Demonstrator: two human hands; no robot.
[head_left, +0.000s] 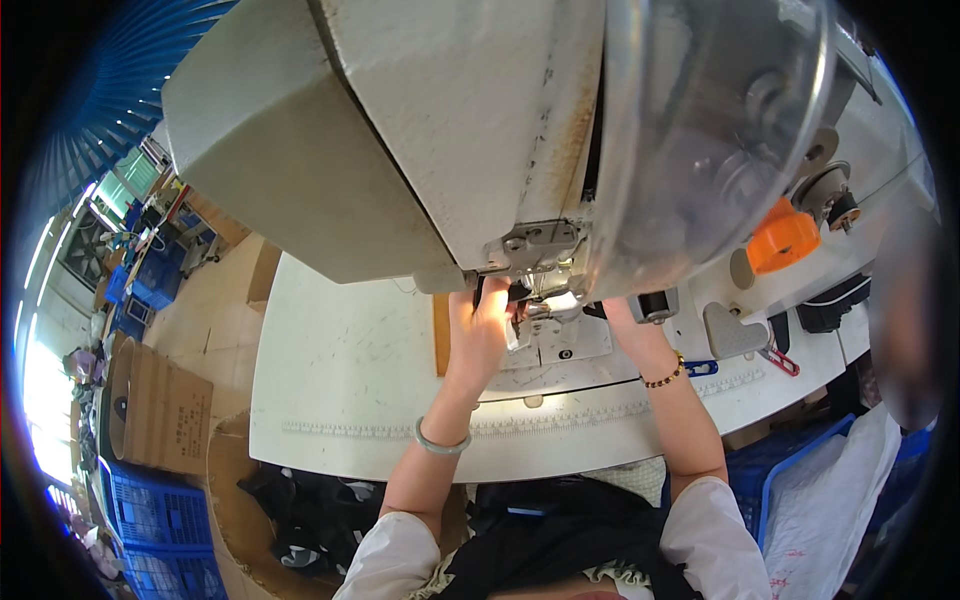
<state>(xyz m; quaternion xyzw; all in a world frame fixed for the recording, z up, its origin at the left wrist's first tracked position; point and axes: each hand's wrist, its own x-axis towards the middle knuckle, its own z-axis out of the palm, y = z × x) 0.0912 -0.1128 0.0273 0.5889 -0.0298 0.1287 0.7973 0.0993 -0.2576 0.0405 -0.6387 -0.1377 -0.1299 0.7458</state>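
Under the head of a large cream sewing machine [430, 130], my left hand [478, 330] is at the lit needle area, left of the metal presser foot [545, 308]. Its fingers are closed on a small piece of black fabric [518, 292], and the machine head partly covers the fingertips. My right hand [632, 325] reaches in from the other side, beside the black fabric's far end. The clear plastic guard [690, 150] and a dark metal part [655, 305] hide most of its fingers, so what they hold cannot be made out.
The white table [340, 360] has a printed ruler strip [540, 425] along its near side. An orange knob [783, 237], a grey pad [733, 332] and small blue snips [702, 368] are at the right. Beside me stand a cardboard box [228, 500] and blue crates [160, 505].
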